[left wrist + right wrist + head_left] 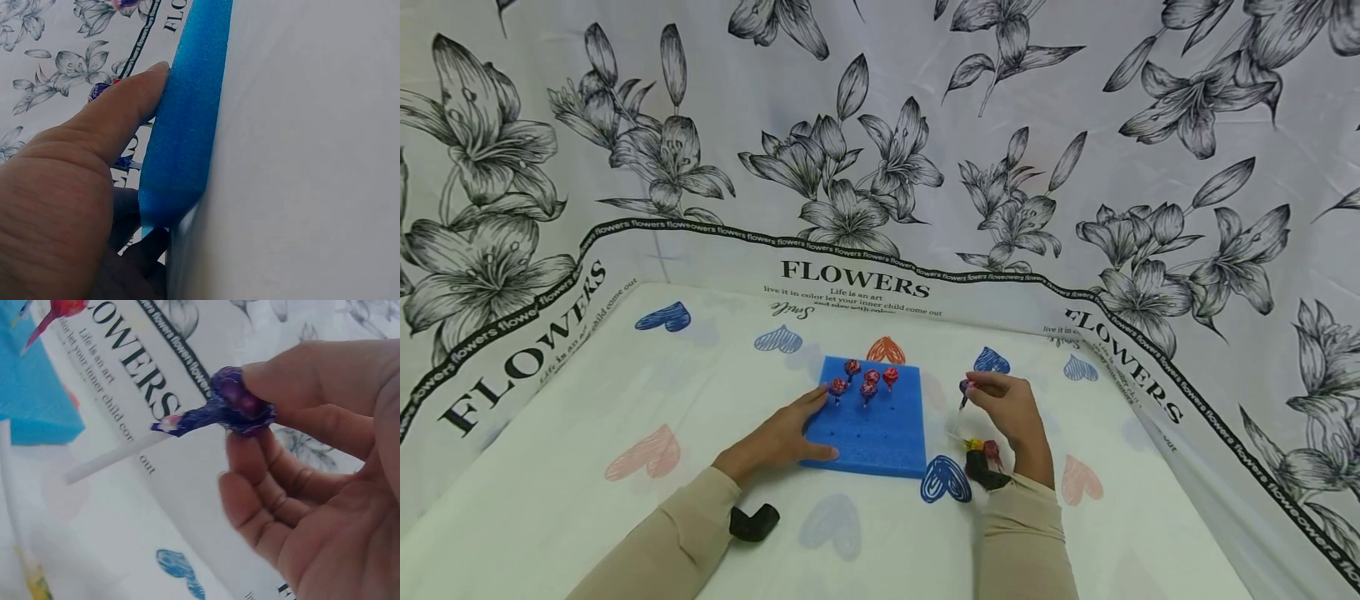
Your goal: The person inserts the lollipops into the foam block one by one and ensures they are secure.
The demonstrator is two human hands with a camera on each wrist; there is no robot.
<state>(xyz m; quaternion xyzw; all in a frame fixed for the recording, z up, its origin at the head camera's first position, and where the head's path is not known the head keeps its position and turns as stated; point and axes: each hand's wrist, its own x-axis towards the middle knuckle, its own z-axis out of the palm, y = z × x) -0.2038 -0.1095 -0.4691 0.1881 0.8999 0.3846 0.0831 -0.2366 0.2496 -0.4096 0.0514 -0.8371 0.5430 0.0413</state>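
Note:
A blue foam block (880, 429) lies on the table, with several wrapped lollipops (868, 387) standing in its far half. My left hand (782, 433) rests along the block's left side, fingers extended by that edge and thumb over the near left corner. In the left wrist view, the thumb (122, 109) presses against the foam's edge. To the right of the block, my right hand (1015, 412) pinches a purple-wrapped lollipop (240, 403) by its candy head. Its white stick (115, 457) points down toward the table in the head view.
Yellow and red wrapped lollipops (992, 452) lie beneath my right wrist, partly hidden by the black wrist camera (983, 473). Another black camera (754, 522) sits at my left wrist. The tablecloth (700, 392) has printed hearts, and a floral curtain (700, 108) hangs behind.

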